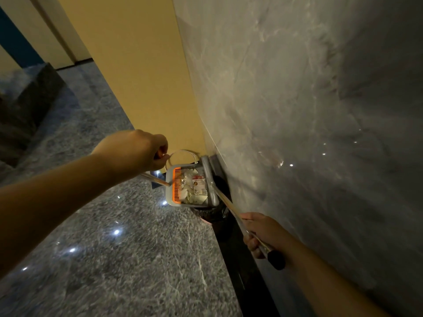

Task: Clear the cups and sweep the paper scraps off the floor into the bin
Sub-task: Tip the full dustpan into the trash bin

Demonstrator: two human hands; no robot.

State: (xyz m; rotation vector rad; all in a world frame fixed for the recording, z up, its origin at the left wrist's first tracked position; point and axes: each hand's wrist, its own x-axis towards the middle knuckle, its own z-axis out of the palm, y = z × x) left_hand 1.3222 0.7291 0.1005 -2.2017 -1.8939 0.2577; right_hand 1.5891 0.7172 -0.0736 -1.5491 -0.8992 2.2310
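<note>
While only the head view is available, it shows the whole working area. Dustpan (187, 187): grey plastic, orange comb along its left edge, loaded with white paper scraps (191, 191) and what looks like a printed wrapper. It hangs above the bin (211, 213), which has a dark liner and stands against the marble wall (297, 110); pan overlaps the bin mouth, seemingly tilted.

Left hand (146, 152): fingers curled tight round the dustpan's long metal handle (155, 178), fist closed near its upper end. A thin wire hoop sits just beside the fist; its purpose is unclear.

Right hand (261, 234): fingers wrapped round the broom handle (231, 208), close to its black end cap. Grey broom head (209, 179) lies along the pan's right edge, touching or nearly so.

Judgement on handling: scraps are very light, loose, prone to flutter or cling; pan is stiff and light, but a long handle gives poor control of tilt. Hold lower on the handle for steadier tipping. Broom head could nudge clinging scraps out. No cups visible. Polished floor (114, 248) shows no scraps in frame.
</note>
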